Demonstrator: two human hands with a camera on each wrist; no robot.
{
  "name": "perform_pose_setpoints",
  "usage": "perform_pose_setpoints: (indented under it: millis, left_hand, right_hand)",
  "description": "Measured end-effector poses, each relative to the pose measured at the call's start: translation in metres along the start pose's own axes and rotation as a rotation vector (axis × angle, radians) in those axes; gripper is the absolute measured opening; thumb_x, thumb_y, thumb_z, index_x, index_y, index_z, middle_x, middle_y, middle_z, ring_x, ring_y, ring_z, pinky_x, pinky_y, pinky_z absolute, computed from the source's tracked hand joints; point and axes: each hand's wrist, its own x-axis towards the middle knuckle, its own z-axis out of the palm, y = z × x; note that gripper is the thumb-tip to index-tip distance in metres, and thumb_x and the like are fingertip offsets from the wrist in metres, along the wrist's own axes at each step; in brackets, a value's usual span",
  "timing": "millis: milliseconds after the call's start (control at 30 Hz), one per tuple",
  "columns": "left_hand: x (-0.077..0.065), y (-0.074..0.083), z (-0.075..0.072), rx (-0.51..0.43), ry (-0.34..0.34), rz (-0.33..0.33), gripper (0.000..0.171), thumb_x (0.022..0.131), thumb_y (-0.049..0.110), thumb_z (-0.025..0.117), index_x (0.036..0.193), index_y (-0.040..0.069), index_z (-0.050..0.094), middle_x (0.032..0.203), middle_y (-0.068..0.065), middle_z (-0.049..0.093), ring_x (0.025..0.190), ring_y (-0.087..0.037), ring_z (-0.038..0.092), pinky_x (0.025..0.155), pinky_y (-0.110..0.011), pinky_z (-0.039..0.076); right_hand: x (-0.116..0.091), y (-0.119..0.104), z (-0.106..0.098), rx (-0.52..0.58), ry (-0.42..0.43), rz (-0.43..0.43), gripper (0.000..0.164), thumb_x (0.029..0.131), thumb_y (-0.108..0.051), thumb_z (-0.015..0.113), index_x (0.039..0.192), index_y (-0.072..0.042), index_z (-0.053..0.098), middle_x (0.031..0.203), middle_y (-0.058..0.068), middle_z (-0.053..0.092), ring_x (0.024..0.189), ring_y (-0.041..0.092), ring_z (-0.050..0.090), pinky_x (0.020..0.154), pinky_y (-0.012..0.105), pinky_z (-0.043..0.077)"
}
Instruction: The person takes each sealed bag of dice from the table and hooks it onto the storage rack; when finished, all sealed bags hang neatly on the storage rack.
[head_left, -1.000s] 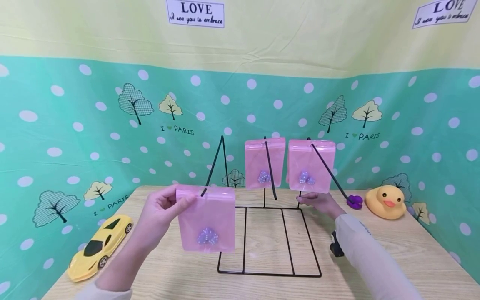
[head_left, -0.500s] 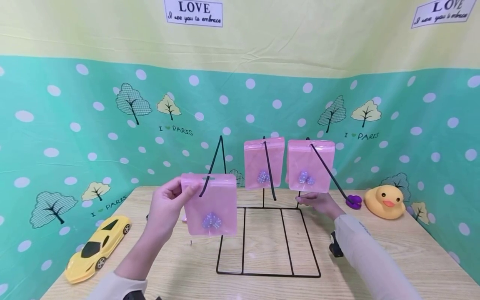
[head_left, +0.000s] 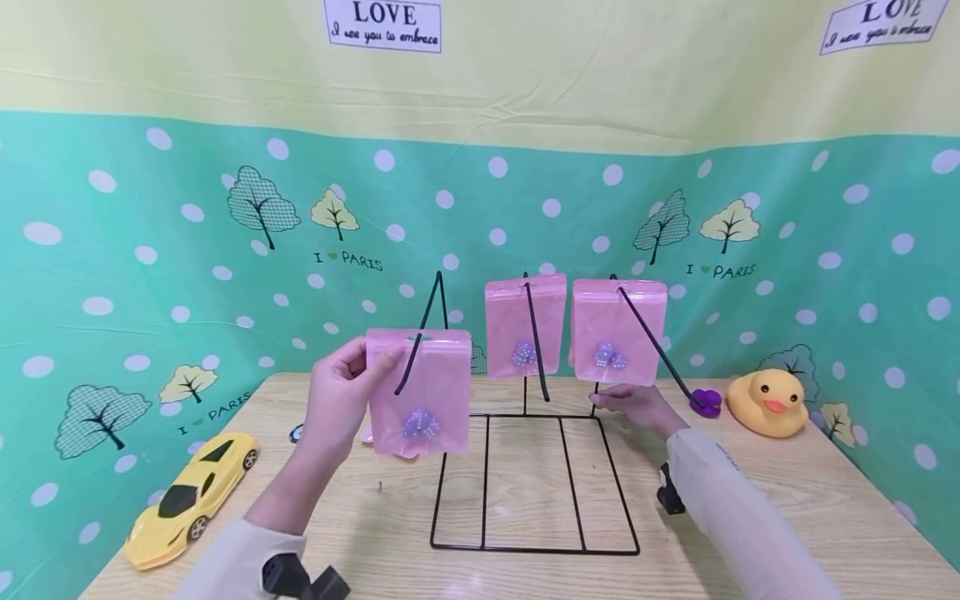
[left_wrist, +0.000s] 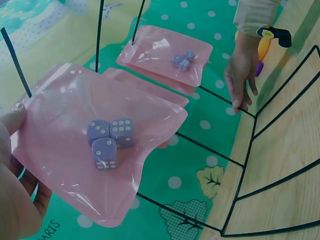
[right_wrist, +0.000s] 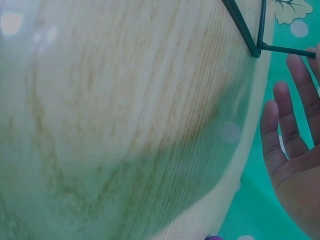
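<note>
My left hand (head_left: pixel 337 400) pinches the upper left edge of a pink zip pouch (head_left: pixel 442 375) with lavender dice (left_wrist: pixel 107 145) showing inside. The left hook (head_left: pixel 408 364) of a black wire rack (head_left: pixel 486 483) passes through the pouch's hang hole, its tip in front of the pouch. Other pink pouches hang from the middle hook (head_left: pixel 533 333) and the right hook (head_left: pixel 656 342). Low behind the right-hand pouch (head_left: pixel 600 317), my right hand (head_left: pixel 637 407) pinches the rack's rear upright between thumb and index finger. Its other fingers stay extended in the right wrist view.
A yellow toy car (head_left: pixel 191 500) stands at the left of the wooden table (head_left: pixel 705 550). At the right sit a yellow rubber duck (head_left: pixel 768 402) and a small purple object (head_left: pixel 705 403). A polka-dot cloth (head_left: pixel 360 175) rises behind. A small pink item (head_left: pixel 405 456) lies partly behind the held pouch.
My left hand has raised the pouch and moved it farther back along the left hook, so more of the hook's tip now shows in front. The right hand keeps its place on the rack.
</note>
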Motion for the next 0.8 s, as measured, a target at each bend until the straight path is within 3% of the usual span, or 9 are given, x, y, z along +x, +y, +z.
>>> perform_pose_setpoints:
  millis: [433,800]
  left_hand:
    - [0.025,-0.009,0.010,0.009,0.017,-0.008,0.024,0.096,0.027,0.073,0.101,0.003,0.069,0.081,0.002,0.069,0.074,-0.012,0.060,0.067,-0.022,0.053]
    - [0.046,-0.009,0.012,0.112,-0.013,-0.006,0.039,0.096,0.033,0.073,0.115,-0.001,0.069,0.093,-0.002,0.070,0.082,-0.012,0.063,0.072,-0.022,0.055]
  right_hand:
    - [-0.002,-0.003,0.000,0.006,-0.002,-0.006,0.038,0.097,-0.032,0.071,0.115,0.001,0.073,0.117,0.019,0.072,0.116,0.042,0.062,0.093,0.053,0.052]
    - [-0.003,-0.006,-0.001,0.019,-0.002,-0.015,0.038,0.096,-0.031,0.073,0.113,0.002,0.073,0.113,0.018,0.073,0.111,0.040,0.064,0.089,0.051,0.054]
